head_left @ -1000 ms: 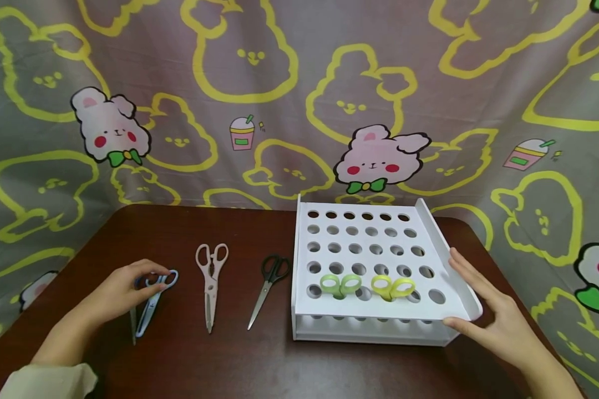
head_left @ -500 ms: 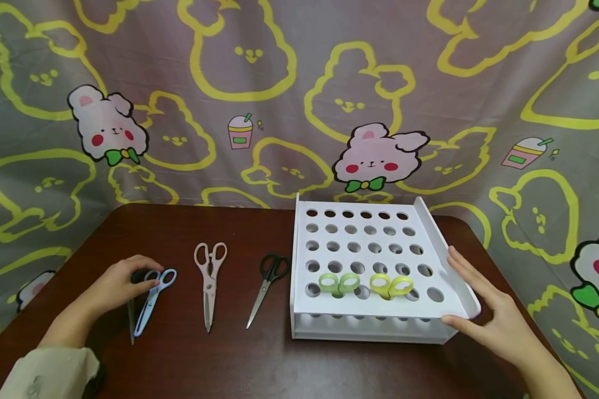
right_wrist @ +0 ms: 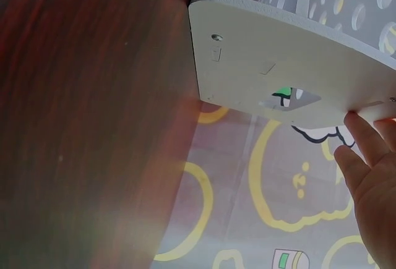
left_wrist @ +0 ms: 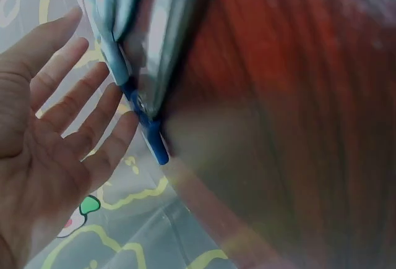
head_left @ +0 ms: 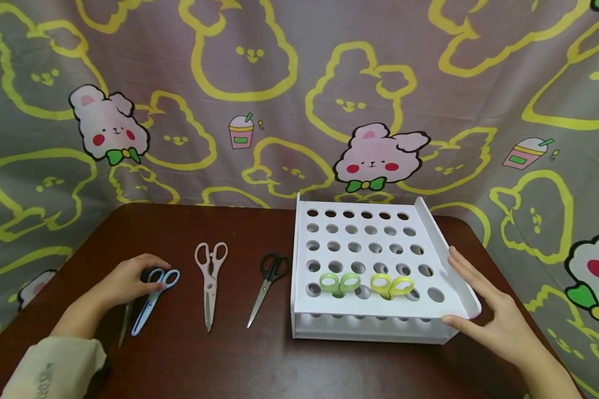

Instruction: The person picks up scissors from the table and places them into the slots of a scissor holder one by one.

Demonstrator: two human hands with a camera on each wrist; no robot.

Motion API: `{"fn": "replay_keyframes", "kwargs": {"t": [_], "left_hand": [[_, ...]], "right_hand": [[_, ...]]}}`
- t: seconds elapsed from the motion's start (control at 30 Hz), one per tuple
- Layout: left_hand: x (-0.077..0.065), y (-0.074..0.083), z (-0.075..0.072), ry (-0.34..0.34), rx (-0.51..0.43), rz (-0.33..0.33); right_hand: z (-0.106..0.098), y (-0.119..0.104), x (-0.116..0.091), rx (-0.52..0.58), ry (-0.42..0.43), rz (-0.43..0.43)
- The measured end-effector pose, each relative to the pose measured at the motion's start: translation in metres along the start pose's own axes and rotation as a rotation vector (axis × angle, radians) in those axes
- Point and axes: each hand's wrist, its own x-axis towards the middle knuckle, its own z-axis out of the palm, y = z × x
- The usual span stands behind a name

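My left hand (head_left: pixel 127 281) is over two pairs of scissors at the table's left, its thumb by the handle of the light blue scissors (head_left: pixel 152 302). Partly hidden beneath it are dark-handled scissors (head_left: pixel 125 324), whose blade shows. From the left wrist, the fingers look loosely extended, fingertips close to a blue handle (left_wrist: pixel 151 136); whether they touch it is unclear. My right hand (head_left: pixel 494 307) rests against the right side panel of a white rack (head_left: pixel 364 305), thumb at its front corner. Green scissors (head_left: pixel 339 284) and yellow scissors (head_left: pixel 391 286) stand in its front row of holes.
Pale pink scissors (head_left: pixel 210 285) and black-handled scissors (head_left: pixel 268 288) lie between the left hand and the rack. A patterned curtain (head_left: pixel 279 111) rises behind the dark wooden table (head_left: pixel 239 366).
The left hand has shifted slightly. Both blue and dark-handled scissors have turned a little, their tips swinging left. The right hand and rack stay put.
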Motion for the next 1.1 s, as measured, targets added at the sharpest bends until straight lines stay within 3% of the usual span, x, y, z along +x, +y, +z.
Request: {"fn": "replay_keyframes", "kwargs": {"t": [0.23, 0.8, 1.1], "left_hand": [[0.005, 0.003, 0.004, -0.065, 0.022, -0.010], [0.012, 0.008, 0.006, -0.114, 0.054, 0.032], [0.013, 0.013, 0.007, -0.130, 0.036, -0.042]], "right_hand": [[0.000, 0.000, 0.000, 0.003, 0.002, -0.001], [0.001, 0.002, -0.002, 0.016, 0.000, 0.019], [0.001, 0.002, -0.002, 0.012, -0.003, 0.017]]}}
